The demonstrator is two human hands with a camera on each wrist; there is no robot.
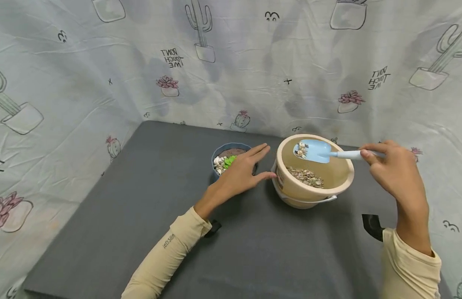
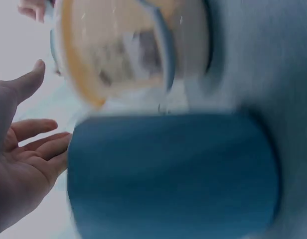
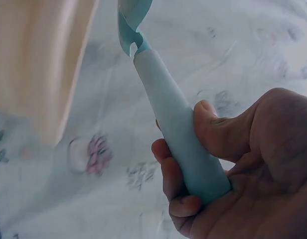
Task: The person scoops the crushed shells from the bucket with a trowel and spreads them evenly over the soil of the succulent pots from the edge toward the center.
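- Supporting both containers: grey desk (image 1: 148, 199).
- Cream bucket (image 1: 296, 190) at the desk's two o'clock.
- Blue planter (image 2: 173, 174) at the bucket's nine o'clock.
- Blue trowel (image 1: 320, 151) over the bucket, grasped by the right hand (image 1: 397, 170).
- Left hand (image 1: 240, 172), released, near the planter.
- Pebbles (image 1: 301, 150) toward the trowel's tip.

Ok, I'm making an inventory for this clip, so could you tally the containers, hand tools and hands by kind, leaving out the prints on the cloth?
Containers: 2, the cream bucket and the blue pot
Hand tools: 1, the light blue scoop
Hands: 2, the left hand and the right hand
Total: 5
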